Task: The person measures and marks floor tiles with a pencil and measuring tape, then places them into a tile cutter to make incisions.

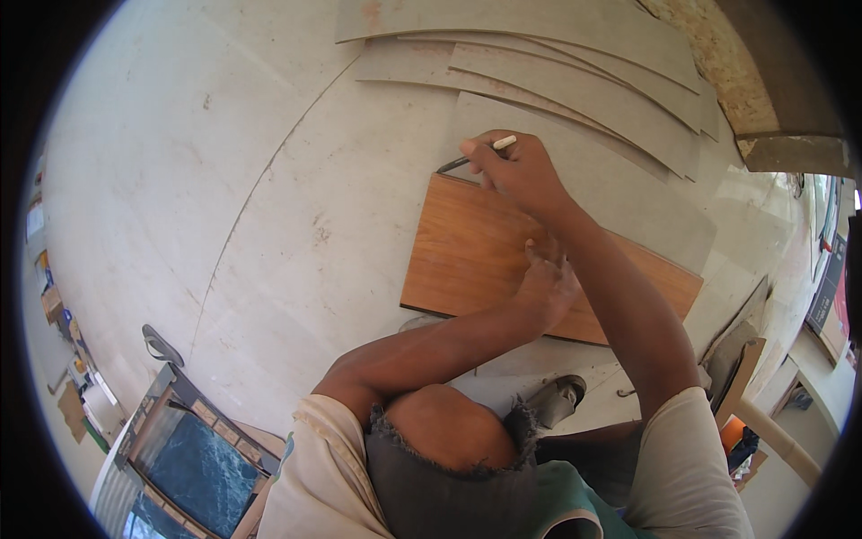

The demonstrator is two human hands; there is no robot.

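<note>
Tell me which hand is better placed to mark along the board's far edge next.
Probably your right hand: it grips the pen, whose tip is at the board's far left corner. Your left hand rests on the board, farther from that corner.

The curled right hand (510, 167) reaches past the left hand (549, 283).
</note>
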